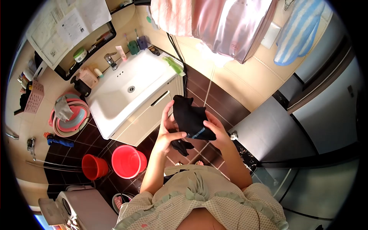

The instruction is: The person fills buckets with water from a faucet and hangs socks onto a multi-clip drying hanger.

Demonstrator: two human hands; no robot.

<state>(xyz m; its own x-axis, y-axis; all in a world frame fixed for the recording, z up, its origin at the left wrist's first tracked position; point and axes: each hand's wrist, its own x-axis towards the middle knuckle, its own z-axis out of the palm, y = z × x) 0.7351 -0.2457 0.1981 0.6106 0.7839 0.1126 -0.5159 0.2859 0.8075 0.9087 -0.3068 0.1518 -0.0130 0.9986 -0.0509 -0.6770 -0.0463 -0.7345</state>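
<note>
In front of my body, my left hand (167, 132) and my right hand (217, 131) hold a dark piece of fabric between them, which looks like a black sock (189, 115). A short blue stripe runs along its lower edge. My left fingers wrap its left side, with the thumb pressed on the front near the stripe. The right thumb and fingers pinch its right edge. Below my left palm dangles another bit of black fabric (181, 146); whether it joins the upper piece I cannot tell.
A white sink (115, 97) on a cabinet stands ahead to the left. Two red buckets (129, 161) (94, 167) are on the tiled floor, and pink basins (71, 115) hang by the wall. Towels (299, 30) hang ahead; a washing machine (88, 209) is at lower left.
</note>
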